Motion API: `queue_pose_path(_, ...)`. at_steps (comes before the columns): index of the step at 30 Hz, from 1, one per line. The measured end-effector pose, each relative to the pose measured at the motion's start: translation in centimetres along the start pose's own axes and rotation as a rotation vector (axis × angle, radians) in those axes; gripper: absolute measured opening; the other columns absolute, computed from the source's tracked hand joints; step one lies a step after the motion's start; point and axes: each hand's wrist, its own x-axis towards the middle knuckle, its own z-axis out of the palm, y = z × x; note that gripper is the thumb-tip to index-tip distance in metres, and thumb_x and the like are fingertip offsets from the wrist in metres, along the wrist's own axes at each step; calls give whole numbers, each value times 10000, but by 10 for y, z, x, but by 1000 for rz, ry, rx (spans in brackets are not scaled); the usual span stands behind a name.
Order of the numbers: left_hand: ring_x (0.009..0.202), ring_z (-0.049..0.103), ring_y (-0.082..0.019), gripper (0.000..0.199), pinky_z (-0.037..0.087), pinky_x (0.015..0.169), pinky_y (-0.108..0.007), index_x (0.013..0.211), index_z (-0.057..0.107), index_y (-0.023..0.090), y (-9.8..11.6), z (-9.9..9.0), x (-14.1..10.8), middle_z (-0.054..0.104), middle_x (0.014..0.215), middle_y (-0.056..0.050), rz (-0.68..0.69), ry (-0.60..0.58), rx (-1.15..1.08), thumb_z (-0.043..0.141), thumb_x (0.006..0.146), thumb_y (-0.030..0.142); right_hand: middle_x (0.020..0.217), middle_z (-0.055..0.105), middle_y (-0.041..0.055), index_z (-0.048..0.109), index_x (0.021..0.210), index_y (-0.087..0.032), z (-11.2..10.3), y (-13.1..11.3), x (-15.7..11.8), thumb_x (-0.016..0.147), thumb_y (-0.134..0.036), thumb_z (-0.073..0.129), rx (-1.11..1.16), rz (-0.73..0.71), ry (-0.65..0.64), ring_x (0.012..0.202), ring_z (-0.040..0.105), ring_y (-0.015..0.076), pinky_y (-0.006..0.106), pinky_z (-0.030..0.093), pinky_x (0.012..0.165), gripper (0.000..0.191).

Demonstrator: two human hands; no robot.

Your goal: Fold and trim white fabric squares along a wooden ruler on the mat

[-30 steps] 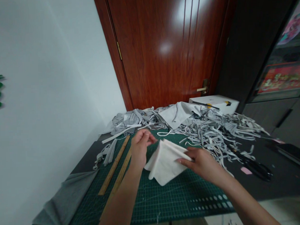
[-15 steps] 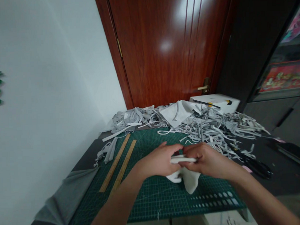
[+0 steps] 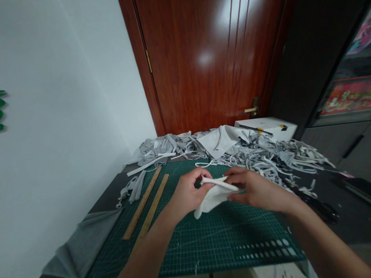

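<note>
A piece of white fabric with a rolled or folded upper edge is held above the green cutting mat. My left hand pinches the left end of that edge between thumb and fingers. On the other side, my right hand has its thumb and fingers around the right end of the cloth. The lower part of the fabric hangs down to the left, below my left fingers. The exact grip of the right fingertips is partly hidden.
Two wooden rulers lie on the mat's left side, near a grey cloth. Fabric scraps pile along the back. A white box stands behind them. Black-handled scissors rest at the right.
My hands have moved slightly up and apart, the left one leftward. The fabric, bunched below my hands before, is now spread between them with its folded edge tilted.
</note>
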Motion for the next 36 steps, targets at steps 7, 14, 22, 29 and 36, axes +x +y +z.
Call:
queue_pose_path(7, 712, 521, -123, 177, 408, 645, -214, 914, 521, 195, -12, 13, -11, 526, 788, 17, 28, 78, -186, 620, 770, 226, 693, 604, 22, 633, 654, -181, 35, -17, 11, 908, -351, 501, 83, -107, 255, 696, 563, 145, 253, 423, 648, 334)
queue_pose_path(14, 854, 584, -153, 219, 451, 761, -258, 956, 547, 212, -17, 13, -29, 614, 931, -21, 32, 166, -424, 664, 775, 244, 835, 626, 51, 667, 888, -194, 45, -18, 2, 909, -232, 492, -10, -137, 389, 804, 577, 168, 276, 445, 715, 180)
queue_pose_path(22, 832, 610, -167, 351, 451, 742, -258, 1084, 620, 182, -11, 10, -23, 676, 914, -56, -151, 103, -564, 700, 760, 290, 847, 631, 37, 663, 868, -212, 46, -18, -1, 896, -203, 512, 25, -96, 329, 814, 577, 161, 266, 447, 725, 153)
queue_pose_path(29, 904, 601, -162, 300, 435, 825, -258, 1051, 671, 197, -15, 19, -25, 680, 963, -52, -205, 148, -705, 707, 763, 275, 682, 549, 9, 561, 699, -192, 57, -18, 3, 911, -294, 500, -27, -27, 487, 673, 524, 142, 256, 379, 613, 243)
queue_pose_path(36, 750, 522, -118, 136, 413, 696, -226, 813, 713, 141, -22, 20, -24, 583, 787, -18, -214, 3, -676, 666, 796, 267, 646, 506, 2, 499, 663, -196, 61, -18, 3, 912, -236, 474, -51, -108, 503, 656, 478, 143, 267, 364, 622, 253)
